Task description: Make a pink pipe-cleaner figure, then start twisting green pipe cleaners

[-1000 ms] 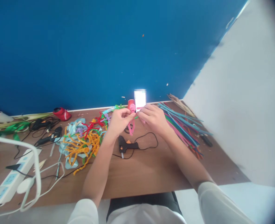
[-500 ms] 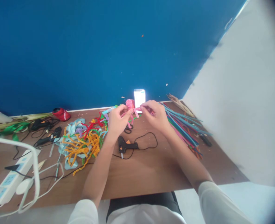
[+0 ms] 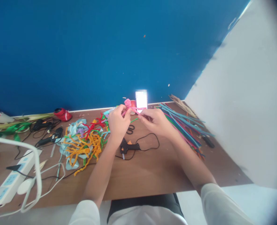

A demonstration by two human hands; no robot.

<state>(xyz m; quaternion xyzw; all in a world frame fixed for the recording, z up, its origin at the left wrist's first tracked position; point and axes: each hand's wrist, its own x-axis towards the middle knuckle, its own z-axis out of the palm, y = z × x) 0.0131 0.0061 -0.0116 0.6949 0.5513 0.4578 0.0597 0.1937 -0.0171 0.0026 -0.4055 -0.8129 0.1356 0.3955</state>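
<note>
My left hand [image 3: 119,122] is closed on a pink pipe-cleaner figure [image 3: 127,103], whose rounded, bunched top sticks up above my fingers. Pink strands stretch from it toward the right. My right hand [image 3: 154,120] pinches the end of one pink strand; its fingertips partly hide that end. Behind the hands a bright phone [image 3: 141,100] leans against the wall, with a red round object [image 3: 133,107] beside it. Below them a black glue gun [image 3: 130,146] lies on the table, and black scissors [image 3: 130,129] lie just above it.
Orange pipe cleaners [image 3: 82,148] and light blue ribbon [image 3: 71,163] are heaped on the left. Bundled blue and coloured stems [image 3: 182,120] lie on the right. A white power strip [image 3: 13,178], a white bent frame [image 3: 38,168] and a red roll [image 3: 62,114] occupy the left side.
My right hand has lowered and shifted slightly left, its grip now lower on a pink strand. The pink strands now reach rightward instead of hanging down. My left hand keeps its hold.
</note>
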